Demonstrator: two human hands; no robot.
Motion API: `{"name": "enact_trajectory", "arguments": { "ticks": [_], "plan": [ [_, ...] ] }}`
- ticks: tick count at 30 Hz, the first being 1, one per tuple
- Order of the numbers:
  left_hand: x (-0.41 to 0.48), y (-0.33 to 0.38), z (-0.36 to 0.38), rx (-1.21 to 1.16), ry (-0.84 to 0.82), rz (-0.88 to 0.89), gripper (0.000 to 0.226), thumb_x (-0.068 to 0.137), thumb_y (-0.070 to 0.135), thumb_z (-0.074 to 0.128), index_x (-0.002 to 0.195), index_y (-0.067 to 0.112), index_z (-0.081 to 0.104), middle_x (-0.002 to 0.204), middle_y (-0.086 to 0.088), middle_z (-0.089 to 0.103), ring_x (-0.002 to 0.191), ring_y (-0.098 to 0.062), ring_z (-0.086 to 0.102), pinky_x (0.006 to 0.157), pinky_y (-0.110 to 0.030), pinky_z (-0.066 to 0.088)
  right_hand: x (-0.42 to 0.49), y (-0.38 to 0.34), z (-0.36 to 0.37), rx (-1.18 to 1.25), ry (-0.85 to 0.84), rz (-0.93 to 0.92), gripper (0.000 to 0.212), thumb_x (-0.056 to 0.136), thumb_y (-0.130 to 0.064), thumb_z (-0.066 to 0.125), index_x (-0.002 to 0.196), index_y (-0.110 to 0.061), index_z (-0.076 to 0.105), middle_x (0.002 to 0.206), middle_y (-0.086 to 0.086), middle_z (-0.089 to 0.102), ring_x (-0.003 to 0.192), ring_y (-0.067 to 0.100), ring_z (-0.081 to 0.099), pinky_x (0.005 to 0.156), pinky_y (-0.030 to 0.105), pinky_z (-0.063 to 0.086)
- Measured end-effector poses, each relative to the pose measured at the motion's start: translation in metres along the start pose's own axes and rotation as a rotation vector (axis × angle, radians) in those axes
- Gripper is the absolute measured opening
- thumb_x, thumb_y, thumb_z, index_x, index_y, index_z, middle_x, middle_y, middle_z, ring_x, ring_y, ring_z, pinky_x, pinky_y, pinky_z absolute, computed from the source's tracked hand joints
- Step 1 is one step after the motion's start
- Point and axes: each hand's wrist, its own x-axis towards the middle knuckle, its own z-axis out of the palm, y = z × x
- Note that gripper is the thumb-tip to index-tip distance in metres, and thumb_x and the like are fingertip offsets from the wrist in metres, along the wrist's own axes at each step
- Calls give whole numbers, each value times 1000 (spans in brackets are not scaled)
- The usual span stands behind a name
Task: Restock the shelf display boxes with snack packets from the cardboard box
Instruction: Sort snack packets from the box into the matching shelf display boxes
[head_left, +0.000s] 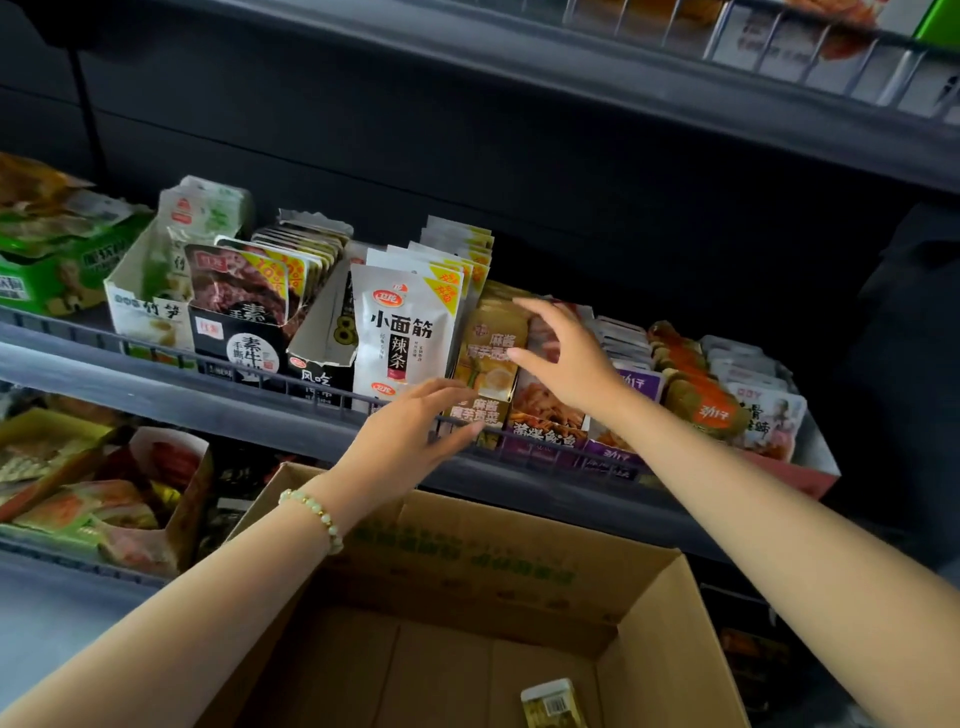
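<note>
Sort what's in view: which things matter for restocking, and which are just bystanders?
Job: cardboard box; yellow packet left in it; tan display box; left hand and right hand, both empty, at that box.
Bystanders: white packets; green box far left; lower-shelf snacks.

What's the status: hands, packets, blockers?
Left hand open at shelf edge. Right hand open, fingers at yellow packets. One packet showing in cardboard box. No blocker seen.

Dim, bluish light; the back wall of the shelf (467, 171) sits in deep shadow while the white packets (400, 332) catch soft glare. Edges bow outward and blur, the top right corner softest.
</note>
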Motion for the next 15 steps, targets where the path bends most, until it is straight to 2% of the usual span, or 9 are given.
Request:
{"name": "enact_trajectory", "arguments": {
  "ticks": [2,4,6,10,12,15],
  "plan": [
    [-11,7,4,-72,21,22,42,91,44,53,128,25,57,130,11,54,110,-7,56,92,-29,50,-29,3,-13,17,-9,-19,47,93,-26,59,138,-28,45,137,-6,44,126,8,43,103,26,39],
    [-26,13,14,-162,-35,21,33,91,42,53,119,26,61,117,13,60,104,-1,58,89,-24,51,-70,12,-22,14,-66,16,40,94,-31,56,134,-32,49,137,-12,45,121,2,44,101,24,39],
    [-44,16,31,-250,-169,-18,27,92,43,54,113,28,63,107,17,64,99,2,61,88,-24,53,-118,30,-26,1,-144,74,34,93,-38,54,127,-38,53,137,-19,44,123,-3,41,101,22,34],
    [-71,12,79,-289,-404,-104,23,92,39,57,109,26,66,102,13,67,96,-1,62,89,-27,53,-197,74,-20,-71,-256,210,25,90,-47,52,113,-55,50,134,-35,35,134,-7,26,114,31,24],
    [-81,10,105,-254,-490,-134,24,92,40,56,109,25,65,104,9,67,98,-4,62,91,-27,51,-223,89,-16,-71,-287,270,23,89,-48,54,110,-57,50,139,-32,33,141,-3,16,117,34,16],
    [-97,7,148,-194,-668,-227,29,93,42,56,114,23,63,108,6,66,98,-6,62,88,-23,50,-246,102,-8,-98,-305,277,18,91,-42,57,109,-46,57,144,-19,39,141,1,16,120,40,10]
  ]
}}
